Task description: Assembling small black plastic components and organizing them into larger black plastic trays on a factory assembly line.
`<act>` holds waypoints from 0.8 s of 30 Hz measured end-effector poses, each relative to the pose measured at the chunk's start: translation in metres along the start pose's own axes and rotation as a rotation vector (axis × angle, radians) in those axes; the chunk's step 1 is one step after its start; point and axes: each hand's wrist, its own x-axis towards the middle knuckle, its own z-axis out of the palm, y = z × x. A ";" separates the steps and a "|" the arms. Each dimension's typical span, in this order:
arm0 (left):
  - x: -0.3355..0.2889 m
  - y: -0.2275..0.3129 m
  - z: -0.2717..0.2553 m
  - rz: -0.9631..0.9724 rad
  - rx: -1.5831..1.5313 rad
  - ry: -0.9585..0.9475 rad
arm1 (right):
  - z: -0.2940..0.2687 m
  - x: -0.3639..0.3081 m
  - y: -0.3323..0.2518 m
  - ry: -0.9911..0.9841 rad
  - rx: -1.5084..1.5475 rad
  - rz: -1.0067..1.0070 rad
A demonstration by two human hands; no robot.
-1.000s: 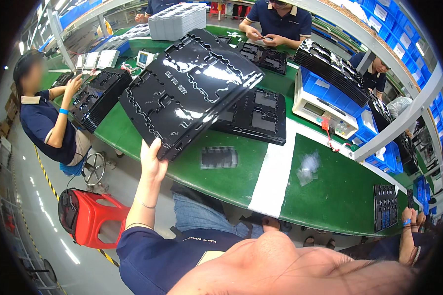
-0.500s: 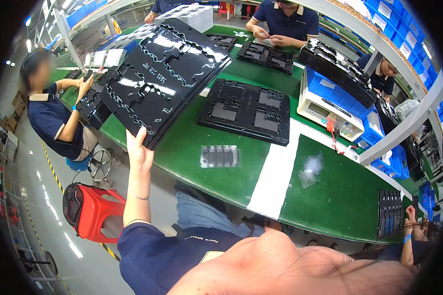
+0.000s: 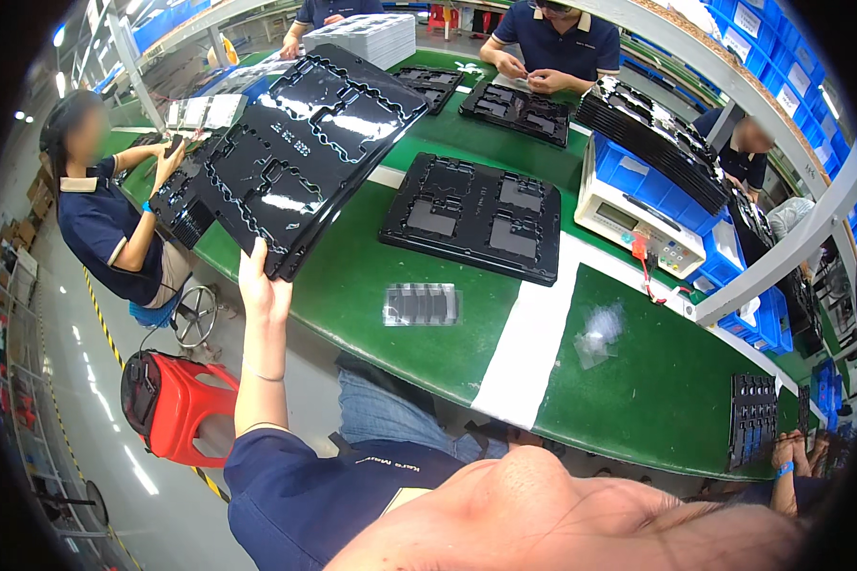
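My left hand [image 3: 266, 288] grips the near lower corner of a large glossy black moulded plastic tray [image 3: 300, 157], thumb over its edge. The tray is raised and tilted above the left part of the green table; its edge looks thick, and I cannot tell whether more than one is nested there. A second black tray [image 3: 476, 211] with grey pieces in its recesses lies flat on the table to the right. Nearer me lies a small clear plastic sheet with dark strips [image 3: 422, 305]. My right hand does not show.
A white strip [image 3: 524, 352] crosses the green table [image 3: 428, 366]. Crumpled clear film [image 3: 600, 333] lies right of it. Stacked black trays [image 3: 652, 138], blue bins [image 3: 628, 171] and a white meter [image 3: 628, 224] stand at the right. Co-workers sit around; a red stool [image 3: 183, 404] is at left.
The raised tray has shifted slightly left, with its top leaning a little away. My left hand has moved slightly with it, still holding the corner.
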 end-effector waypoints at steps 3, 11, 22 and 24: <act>0.003 0.000 -0.013 -0.017 -0.007 0.023 | -0.005 0.000 -0.004 0.001 0.003 -0.011; -0.012 0.006 0.022 0.050 0.204 -0.105 | -0.212 -0.019 -0.142 -0.939 0.760 -0.464; -0.069 -0.034 0.047 -0.241 0.180 -0.419 | -0.340 0.053 -0.178 0.563 1.146 -0.402; -0.079 -0.042 0.059 -0.332 0.147 -0.469 | -0.330 0.064 -0.159 0.287 1.312 -0.483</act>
